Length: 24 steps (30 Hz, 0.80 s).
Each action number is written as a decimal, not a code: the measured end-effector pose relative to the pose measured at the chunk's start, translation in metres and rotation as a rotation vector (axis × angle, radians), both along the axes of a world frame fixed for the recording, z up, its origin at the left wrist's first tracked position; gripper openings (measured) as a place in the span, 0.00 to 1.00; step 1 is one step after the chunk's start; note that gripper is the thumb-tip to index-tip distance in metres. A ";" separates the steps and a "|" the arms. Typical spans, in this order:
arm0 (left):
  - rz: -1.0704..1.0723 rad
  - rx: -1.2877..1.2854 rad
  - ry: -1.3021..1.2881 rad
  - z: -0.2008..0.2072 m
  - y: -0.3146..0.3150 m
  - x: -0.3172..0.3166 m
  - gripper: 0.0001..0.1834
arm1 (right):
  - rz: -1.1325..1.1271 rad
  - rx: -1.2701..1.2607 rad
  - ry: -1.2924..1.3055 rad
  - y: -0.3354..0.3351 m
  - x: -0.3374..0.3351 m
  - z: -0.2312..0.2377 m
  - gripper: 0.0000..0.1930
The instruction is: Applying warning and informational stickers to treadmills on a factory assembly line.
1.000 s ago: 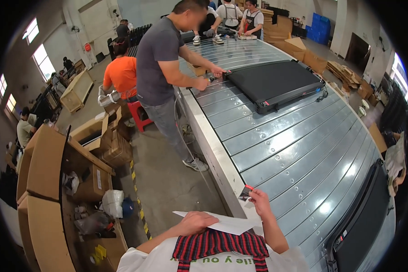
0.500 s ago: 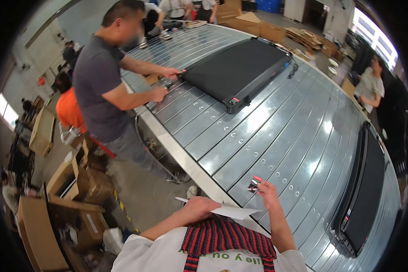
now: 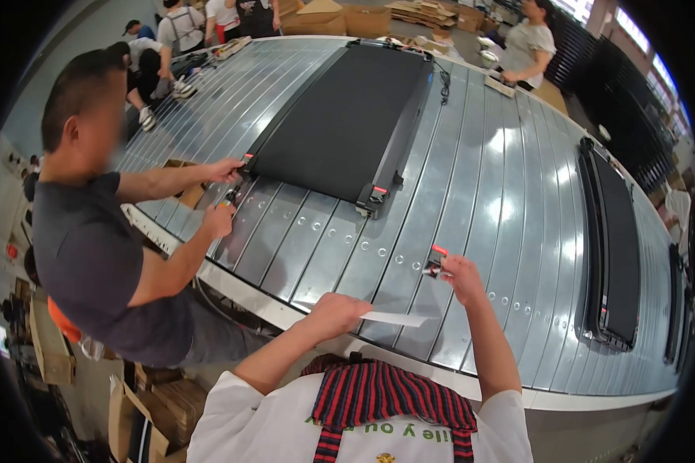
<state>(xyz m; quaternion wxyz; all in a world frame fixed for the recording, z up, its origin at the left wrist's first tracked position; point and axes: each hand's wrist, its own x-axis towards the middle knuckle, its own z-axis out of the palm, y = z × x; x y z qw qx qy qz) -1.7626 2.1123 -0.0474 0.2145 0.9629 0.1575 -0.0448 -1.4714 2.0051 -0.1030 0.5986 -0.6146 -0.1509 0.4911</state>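
My left hand (image 3: 338, 315) is closed round one end of a white paper sheet (image 3: 398, 318), which sticks out to the right over the edge of the metal roller table (image 3: 347, 266). Farther right, my right hand (image 3: 463, 279) pinches a small black-and-red label (image 3: 434, 264) between thumb and fingertips, held above the rollers. The label's exact make-up is too small to tell. Beyond it lies a treadmill-like machine with a black belt (image 3: 324, 123), a red mark on each near corner. Neither hand touches this machine.
On the left, a co-worker (image 3: 93, 255) in a dark shirt touches the machine's near corner, holding a small hand tool (image 3: 229, 197). A second black machine (image 3: 616, 247) lies to the right. Cardboard boxes (image 3: 143, 420) stand at lower left. Several people are around the table's far side.
The view has swung, so the table and machine sit farther left. I still hold the sheet and the label. The co-worker remains at the machine's corner.
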 end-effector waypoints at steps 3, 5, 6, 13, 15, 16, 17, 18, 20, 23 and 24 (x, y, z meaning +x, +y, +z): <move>-0.041 -0.038 -0.002 -0.005 0.039 0.007 0.08 | -0.020 -0.010 -0.014 0.048 0.003 0.002 0.08; -0.056 -0.082 0.022 -0.010 0.061 0.015 0.09 | -0.013 -0.037 -0.041 0.076 0.007 0.004 0.10; -0.066 -0.091 0.040 -0.013 0.072 0.020 0.09 | -0.001 -0.059 -0.061 0.091 0.009 0.005 0.11; -0.083 -0.057 0.188 -0.038 0.145 0.061 0.08 | 0.016 -0.120 -0.053 0.186 0.028 -0.014 0.09; -0.063 -0.054 0.141 -0.048 0.164 0.074 0.05 | 0.023 -0.125 -0.048 0.207 0.037 -0.026 0.09; -0.045 -0.049 0.083 -0.051 0.173 0.080 0.05 | 0.012 -0.147 -0.061 0.218 0.041 -0.031 0.09; -0.032 -0.044 0.027 -0.055 0.183 0.085 0.04 | 0.037 -0.140 -0.038 0.228 0.045 -0.037 0.09; -0.042 -0.044 0.038 -0.058 0.194 0.093 0.05 | 0.047 -0.160 -0.027 0.237 0.049 -0.041 0.09; -0.031 -0.019 -0.056 -0.062 0.212 0.106 0.06 | 0.065 -0.181 -0.001 0.251 0.055 -0.049 0.09; -0.021 -0.007 -0.081 -0.067 0.232 0.125 0.09 | 0.109 -0.189 0.041 0.267 0.063 -0.059 0.10; -0.041 0.016 -0.095 -0.068 0.236 0.129 0.09 | 0.129 -0.196 0.049 0.270 0.065 -0.061 0.10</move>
